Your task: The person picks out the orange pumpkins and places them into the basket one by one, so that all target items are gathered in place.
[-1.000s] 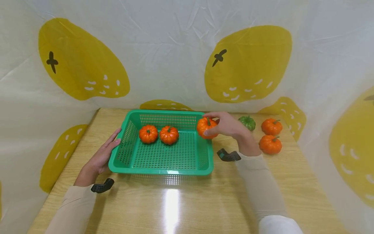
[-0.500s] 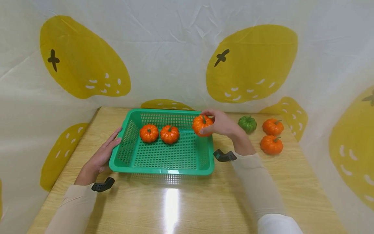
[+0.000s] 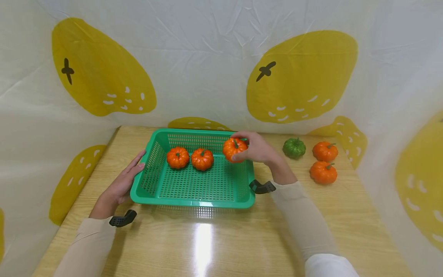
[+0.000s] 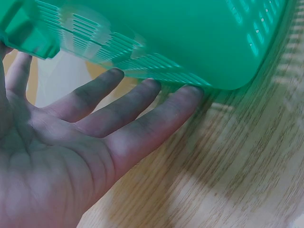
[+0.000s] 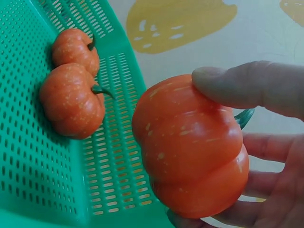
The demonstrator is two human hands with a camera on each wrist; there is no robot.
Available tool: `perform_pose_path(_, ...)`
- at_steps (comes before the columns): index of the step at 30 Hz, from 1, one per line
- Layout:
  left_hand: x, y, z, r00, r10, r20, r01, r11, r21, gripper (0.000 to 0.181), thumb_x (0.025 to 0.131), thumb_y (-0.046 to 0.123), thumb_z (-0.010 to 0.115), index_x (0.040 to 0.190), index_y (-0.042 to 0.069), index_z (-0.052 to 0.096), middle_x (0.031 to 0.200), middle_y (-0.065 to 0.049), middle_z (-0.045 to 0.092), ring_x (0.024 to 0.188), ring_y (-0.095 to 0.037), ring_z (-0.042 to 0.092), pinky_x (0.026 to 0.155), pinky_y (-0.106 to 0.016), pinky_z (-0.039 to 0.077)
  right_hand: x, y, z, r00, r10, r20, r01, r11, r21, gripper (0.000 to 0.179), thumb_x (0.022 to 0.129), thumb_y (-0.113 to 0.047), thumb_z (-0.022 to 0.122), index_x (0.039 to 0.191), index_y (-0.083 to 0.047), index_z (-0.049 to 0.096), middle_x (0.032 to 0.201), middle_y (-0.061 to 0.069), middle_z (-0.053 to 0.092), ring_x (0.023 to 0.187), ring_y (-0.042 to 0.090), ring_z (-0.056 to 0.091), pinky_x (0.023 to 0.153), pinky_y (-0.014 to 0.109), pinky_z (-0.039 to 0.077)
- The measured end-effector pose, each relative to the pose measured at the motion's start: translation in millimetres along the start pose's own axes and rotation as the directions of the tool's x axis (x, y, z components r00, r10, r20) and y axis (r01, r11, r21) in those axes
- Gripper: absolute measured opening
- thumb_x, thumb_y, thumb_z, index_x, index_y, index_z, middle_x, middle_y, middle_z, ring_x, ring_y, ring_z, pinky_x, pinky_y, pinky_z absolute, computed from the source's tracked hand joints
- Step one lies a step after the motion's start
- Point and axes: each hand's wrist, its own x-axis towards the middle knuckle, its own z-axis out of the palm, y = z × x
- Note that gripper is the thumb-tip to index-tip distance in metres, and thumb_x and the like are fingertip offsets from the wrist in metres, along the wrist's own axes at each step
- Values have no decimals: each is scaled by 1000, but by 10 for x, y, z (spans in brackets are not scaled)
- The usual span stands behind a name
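My right hand (image 3: 257, 148) grips a small orange pumpkin (image 3: 232, 150) with a green stem, thumb on one side and fingers on the other. It holds the pumpkin above the right end of a green plastic basket (image 3: 194, 203). Inside the basket, two orange pumpkins sit side by side toward the back left, a left one (image 3: 177, 157) and a right one (image 3: 202, 159). My left hand (image 3: 122, 185) rests against the basket's left side. In the left wrist view, extended fingers (image 4: 128, 107) touch the slotted wall from outside.
Right of the basket, a green pumpkin (image 3: 294, 148) and two more orange pumpkins, a back one (image 3: 325, 151) and a front one (image 3: 323, 172), stand on the wooden table (image 3: 166, 246). Behind the table hangs a pale sheet (image 3: 200, 77) printed with yellow fruit.
My right hand has moved left with the pumpkin, from the basket's right rim to farther over its inside. The left hand keeps its place at the basket.
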Motion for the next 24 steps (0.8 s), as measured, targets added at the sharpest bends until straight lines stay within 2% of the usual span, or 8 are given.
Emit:
perform_pose_path(9, 1, 6, 14, 1000, 3, -1, -3, 1000, 26, 62, 113, 48, 34, 166, 47, 0, 168, -22, 12, 112, -11, 63, 89, -35, 60, 38, 32, 32, 1000, -16, 1, 16, 999, -44, 76, 78, -19, 90, 147, -12, 59, 154, 16, 51, 122, 39, 57, 96, 45, 56)
perform_pose_path(24, 2, -8, 8, 1000, -3, 2, 3, 1000, 18, 61, 113, 48, 34, 165, 49, 1, 167, -21, 11, 113, -11, 62, 90, -34, 60, 116, 135, 75, 997, -69, 20, 70, 996, -58, 72, 77, -18, 90, 143, -14, 63, 144, 15, 60, 121, 35, 61, 97, 45, 56)
